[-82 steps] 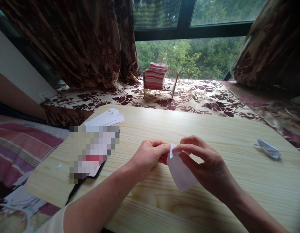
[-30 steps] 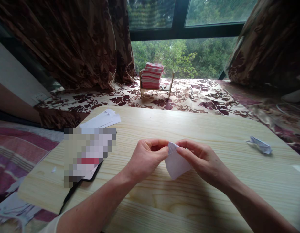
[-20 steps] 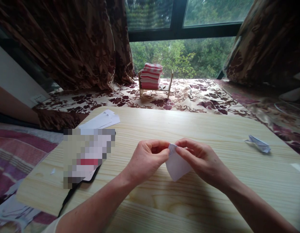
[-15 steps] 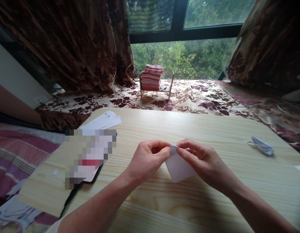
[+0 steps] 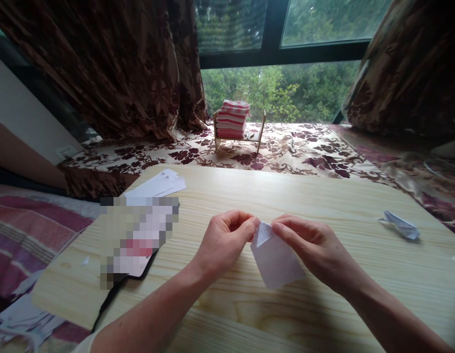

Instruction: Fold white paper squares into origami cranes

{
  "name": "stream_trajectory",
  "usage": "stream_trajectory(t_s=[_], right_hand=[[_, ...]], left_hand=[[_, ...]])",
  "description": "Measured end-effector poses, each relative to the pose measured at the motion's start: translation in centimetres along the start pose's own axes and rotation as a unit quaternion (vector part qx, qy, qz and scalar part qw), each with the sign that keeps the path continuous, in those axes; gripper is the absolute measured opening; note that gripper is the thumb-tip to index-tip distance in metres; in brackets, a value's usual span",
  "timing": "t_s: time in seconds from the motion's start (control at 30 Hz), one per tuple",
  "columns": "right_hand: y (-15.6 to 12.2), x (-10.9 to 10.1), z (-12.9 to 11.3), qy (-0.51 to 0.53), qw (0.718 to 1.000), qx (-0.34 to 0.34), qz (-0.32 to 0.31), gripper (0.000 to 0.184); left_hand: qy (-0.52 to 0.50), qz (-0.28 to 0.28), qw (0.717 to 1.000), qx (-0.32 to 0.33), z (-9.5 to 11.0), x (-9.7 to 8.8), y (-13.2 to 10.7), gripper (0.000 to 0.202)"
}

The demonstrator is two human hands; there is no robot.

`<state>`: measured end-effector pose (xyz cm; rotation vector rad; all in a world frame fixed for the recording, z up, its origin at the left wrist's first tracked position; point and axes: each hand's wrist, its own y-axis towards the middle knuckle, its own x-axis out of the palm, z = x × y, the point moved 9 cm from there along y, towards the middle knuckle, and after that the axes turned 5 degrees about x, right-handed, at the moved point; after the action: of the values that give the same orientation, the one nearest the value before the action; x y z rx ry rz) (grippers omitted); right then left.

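A person's two bare hands work over a pale wooden desk [image 5: 323,196], seen from above and behind. The left hand [image 5: 222,242] and the right hand [image 5: 312,247] meet near the middle of the desk, just above its surface, and each has a closed grip, thumb against forefinger, pinching the top corner of a small folded white paper [image 5: 277,260]. The paper hangs from that pinched corner in a rough diamond shape. Its lower point is close to the desk, though whether it touches cannot be told. A small flap is folded over at the top, between the fingertips. Well apart, near the right edge of the desk, lies a finished folded paper figure [image 5: 399,225], long and pointed. At the far left corner a few loose white paper sheets [image 5: 157,184] lie overlapping, and just in front of them is a flat dark item [image 5: 139,235] whose face is blurred out. Beyond the desk, a flower-patterned cloth [image 5: 304,152] covers a window ledge. On it stands a small open wooden rack [image 5: 262,128] that holds a neat stack of folded red-and-white striped cloths [image 5: 233,119], filling its left side. Dark patterned curtains [image 5: 120,63] frame a window [image 5: 286,88] with green trees outside. A striped blanket [image 5: 25,230] lies to the left of the desk.
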<state>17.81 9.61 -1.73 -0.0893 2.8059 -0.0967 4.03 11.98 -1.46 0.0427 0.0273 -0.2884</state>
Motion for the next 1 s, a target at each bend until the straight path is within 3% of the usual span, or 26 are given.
stream_trajectory(t_s=[0.1,0.2,0.37,0.53,1.0], right_hand=[[0.3,-0.9,0.9,0.059,0.997,0.039,0.033,0.030],[0.4,-1.2,1.2,0.117,0.991,0.047,0.051,0.030],[0.0,-1.3,1.0,0.168,0.981,0.038,0.088,0.027],[0.0,-1.4,1.4,0.198,0.974,0.037,0.100,0.025],[-0.1,-0.8,1.0,0.233,0.968,0.015,0.088,0.018]], left_hand=[[0.020,0.032,0.998,0.057,1.0,-0.4,-0.3,0.012],[0.079,0.030,0.990,0.112,2.0,-0.1,-0.8,0.011],[0.173,0.035,0.959,0.221,3.8,0.3,-1.6,0.007],[0.190,0.042,0.933,0.304,5.0,0.5,-2.4,0.011],[0.203,0.037,0.943,0.263,4.3,0.5,-2.0,0.010]])
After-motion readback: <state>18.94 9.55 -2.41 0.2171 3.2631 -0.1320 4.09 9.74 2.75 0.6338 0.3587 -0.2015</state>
